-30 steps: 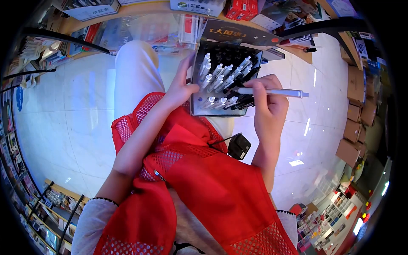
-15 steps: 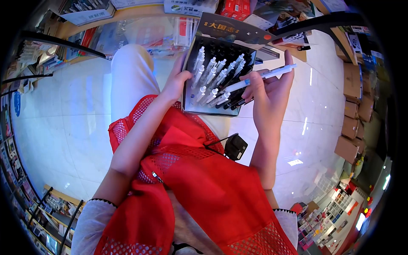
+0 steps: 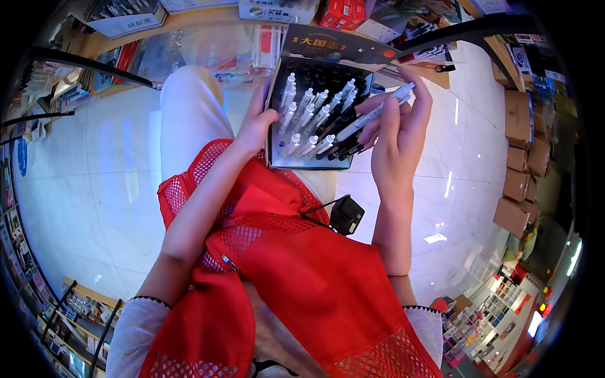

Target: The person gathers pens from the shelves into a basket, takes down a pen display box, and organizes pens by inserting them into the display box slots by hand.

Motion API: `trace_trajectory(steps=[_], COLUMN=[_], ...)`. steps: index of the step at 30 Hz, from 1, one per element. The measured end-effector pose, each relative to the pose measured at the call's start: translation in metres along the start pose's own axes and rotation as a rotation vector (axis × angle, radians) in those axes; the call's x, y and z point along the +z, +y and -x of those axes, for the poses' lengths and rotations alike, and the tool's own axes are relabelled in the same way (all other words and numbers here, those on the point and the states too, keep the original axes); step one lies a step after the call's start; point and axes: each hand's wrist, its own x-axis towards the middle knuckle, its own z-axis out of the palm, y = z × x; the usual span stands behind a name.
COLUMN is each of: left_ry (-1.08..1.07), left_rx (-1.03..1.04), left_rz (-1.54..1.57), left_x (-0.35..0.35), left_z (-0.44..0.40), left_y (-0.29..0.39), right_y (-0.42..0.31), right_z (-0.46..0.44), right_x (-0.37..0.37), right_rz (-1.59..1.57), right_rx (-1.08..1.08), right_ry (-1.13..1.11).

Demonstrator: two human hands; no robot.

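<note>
Over the display box's (image 3: 277, 159) right side, the right hand's (image 3: 397, 142) fingers grip a slanted pen (image 3: 353, 130), needing clearance from neighbours; the left hand's (image 3: 253, 130) clasp the box's left wall.

You are wearing a plain red vest (image 3: 315, 271), its mesh panels (image 3: 201, 160) repeating small holes in matching red. Your sleeve (image 3: 140, 324) is showing pale grey, edged with black toothed trim (image 3: 154, 302). Your trouser leg (image 3: 192, 107) is reading white. The pen display box (image 3: 328, 43) is showing a dark header with gold characters and an orange-red disc. Its white-topped pens (image 3: 307, 114) are contrasting with black ones; the held pen (image 3: 359, 128) is showing mainly white. Floor tiles (image 3: 113, 233) are showing white, faintly veined, tinted bluish; cardboard cartons (image 3: 512, 215), brown.
</note>
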Motion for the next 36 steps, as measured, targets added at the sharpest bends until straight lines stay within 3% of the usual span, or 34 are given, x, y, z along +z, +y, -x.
trace_trajectory(steps=[5,8,12,15,18,36], left_ry=[0.005,0.006,0.034,0.037,0.034,0.026], left_rx=[0.103,0.143,0.134,0.149,0.161,0.064], left_rz=[-0.083,-0.147,-0.162,-0.197,-0.225,0.001], left_x=[0.003,0.003,0.002,0.002,0.0,-0.002], left_z=[0.002,0.003,0.003,0.003,0.003,-0.001], left_y=[-0.005,-0.008,-0.01,-0.01,-0.012,-0.015], right_y=[0.007,0.005,0.002,0.0,-0.004,-0.001], right_z=[0.007,0.007,0.004,0.005,-0.003,-0.023], right_x=[-0.001,-0.003,-0.001,0.003,0.002,-0.001], right_rz=[-0.062,0.382,0.43,0.52,0.707,0.717], right_rx=[-0.048,-0.085,-0.235,-0.215,-0.437,-0.604], right_ry=[-0.009,-0.2,-0.135,-0.129,-0.289,-0.46])
